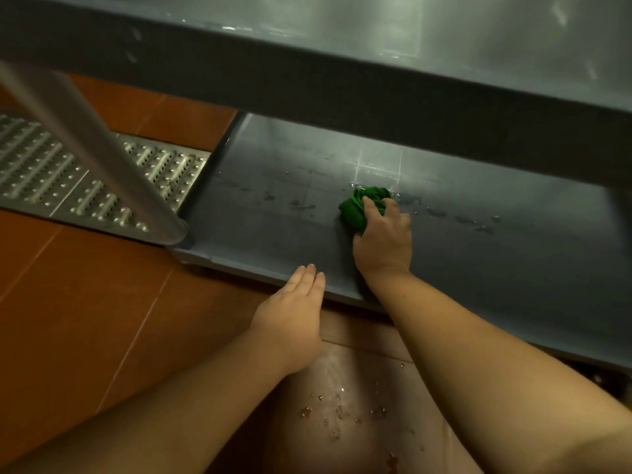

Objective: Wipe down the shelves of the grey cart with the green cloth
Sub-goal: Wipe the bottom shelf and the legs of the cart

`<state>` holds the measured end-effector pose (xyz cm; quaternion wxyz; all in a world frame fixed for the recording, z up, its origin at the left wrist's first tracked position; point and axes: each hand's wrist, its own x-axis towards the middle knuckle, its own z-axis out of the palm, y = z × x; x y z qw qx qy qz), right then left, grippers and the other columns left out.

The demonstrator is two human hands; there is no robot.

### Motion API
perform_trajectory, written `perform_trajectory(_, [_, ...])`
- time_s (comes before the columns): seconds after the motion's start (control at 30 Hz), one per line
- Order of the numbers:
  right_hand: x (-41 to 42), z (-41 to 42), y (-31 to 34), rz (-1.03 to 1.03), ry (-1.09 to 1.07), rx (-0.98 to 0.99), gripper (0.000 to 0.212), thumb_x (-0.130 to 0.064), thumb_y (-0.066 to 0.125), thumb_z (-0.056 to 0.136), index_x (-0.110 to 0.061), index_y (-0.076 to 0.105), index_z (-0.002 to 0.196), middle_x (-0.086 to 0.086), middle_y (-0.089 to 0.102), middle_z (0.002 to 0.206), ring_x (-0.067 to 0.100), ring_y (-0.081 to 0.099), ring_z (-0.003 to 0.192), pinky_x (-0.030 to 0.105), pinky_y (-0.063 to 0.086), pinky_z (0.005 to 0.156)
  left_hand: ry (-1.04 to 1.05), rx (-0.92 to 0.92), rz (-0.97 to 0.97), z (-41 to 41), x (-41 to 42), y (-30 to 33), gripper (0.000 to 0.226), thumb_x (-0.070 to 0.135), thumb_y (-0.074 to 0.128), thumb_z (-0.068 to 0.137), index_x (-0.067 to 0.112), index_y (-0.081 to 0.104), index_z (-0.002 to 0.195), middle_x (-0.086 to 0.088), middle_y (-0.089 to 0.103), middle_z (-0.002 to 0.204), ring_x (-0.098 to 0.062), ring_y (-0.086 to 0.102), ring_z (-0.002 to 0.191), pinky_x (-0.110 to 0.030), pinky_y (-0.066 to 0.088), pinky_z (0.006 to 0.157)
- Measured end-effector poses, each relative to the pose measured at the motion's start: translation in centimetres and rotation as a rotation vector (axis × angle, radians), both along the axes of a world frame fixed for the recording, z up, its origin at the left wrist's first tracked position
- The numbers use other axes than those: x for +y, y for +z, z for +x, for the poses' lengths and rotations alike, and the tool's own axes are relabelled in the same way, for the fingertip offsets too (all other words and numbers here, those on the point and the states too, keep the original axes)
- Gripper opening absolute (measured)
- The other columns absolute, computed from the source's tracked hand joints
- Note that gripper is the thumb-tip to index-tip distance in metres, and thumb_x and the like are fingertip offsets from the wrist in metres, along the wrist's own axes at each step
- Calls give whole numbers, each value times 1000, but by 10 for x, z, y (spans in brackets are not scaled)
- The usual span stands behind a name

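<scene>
The grey cart's lower shelf (273, 213) runs across the middle of the view, with the upper shelf (376, 94) overhanging it at the top. My right hand (384, 239) grips the bunched green cloth (359, 208) and presses it on the lower shelf near its middle. Water drops and wet streaks lie on the shelf to the right of the cloth. My left hand (294, 313) is flat with straight fingers, its fingertips touching the shelf's front rim.
A grey cart post (102, 155) slants down to the shelf's front left corner. A perforated metal floor drain grate (85, 179) lies at the left. Orange-brown floor tiles (85, 319) surround it, with water drops on the floor near my arms.
</scene>
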<state>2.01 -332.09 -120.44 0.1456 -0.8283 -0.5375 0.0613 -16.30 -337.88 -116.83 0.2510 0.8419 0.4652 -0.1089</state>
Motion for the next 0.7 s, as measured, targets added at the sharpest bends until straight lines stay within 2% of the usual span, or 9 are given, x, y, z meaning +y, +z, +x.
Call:
perform_trajectory(0.1, [-10, 21, 0, 28, -18, -19, 66, -20, 64, 85, -22, 43, 148, 12, 37, 149, 39, 44, 117, 48, 46, 98, -76, 56, -2, 24, -6, 5, 83, 18, 44, 89, 19, -7, 154, 1, -13, 162, -13, -12, 148, -34, 3, 122])
perform_trajectory(0.17, [-17, 35, -1, 28, -41, -31, 65, -19, 63, 85, -22, 45, 147, 13, 39, 149, 40, 45, 116, 48, 47, 96, -154, 78, 67, 30, -7, 5, 83, 23, 45, 88, 25, -3, 155, 5, -6, 163, -12, -5, 149, -41, 2, 121])
perform_trajectory(0.27, [-23, 48, -1, 40, -76, -16, 63, -18, 61, 83, -23, 48, 145, 13, 41, 148, 42, 46, 113, 48, 46, 95, -97, 75, 154, 15, 9, 1, 84, 22, 48, 86, 33, 0, 154, 4, 0, 163, -16, -1, 150, -40, 3, 121])
perform_trajectory(0.33, [-25, 54, -1, 50, -98, -3, 63, -17, 60, 83, -23, 49, 144, 13, 41, 148, 43, 45, 112, 48, 45, 95, -13, 122, 180, -1, 23, -5, 84, 22, 46, 88, 39, -4, 152, 0, -5, 164, -21, -5, 150, -43, -1, 121])
perform_trajectory(0.43, [-28, 57, -3, 68, -120, 27, 63, -17, 61, 84, -22, 48, 145, 15, 40, 148, 45, 45, 114, 47, 43, 98, -34, 156, 113, -11, 34, -13, 87, 18, 44, 89, 47, -12, 149, 0, -14, 162, -24, -13, 149, -42, -5, 121])
perform_trajectory(0.57, [-17, 27, -1, 88, -115, 86, 62, -19, 62, 85, -20, 46, 146, 16, 39, 147, 43, 44, 116, 43, 41, 100, -72, 169, 70, -7, 34, -14, 94, 17, 46, 86, 47, -18, 147, -1, -21, 160, -26, -18, 147, -46, -5, 121])
perform_trajectory(0.7, [7, -25, 0, 100, -70, 152, 64, -19, 60, 86, -20, 42, 148, 15, 37, 147, 38, 42, 121, 42, 42, 101, -87, 141, 96, -10, 33, -15, 92, 22, 45, 83, 44, -15, 149, -2, -20, 161, -26, -18, 148, -46, -3, 121])
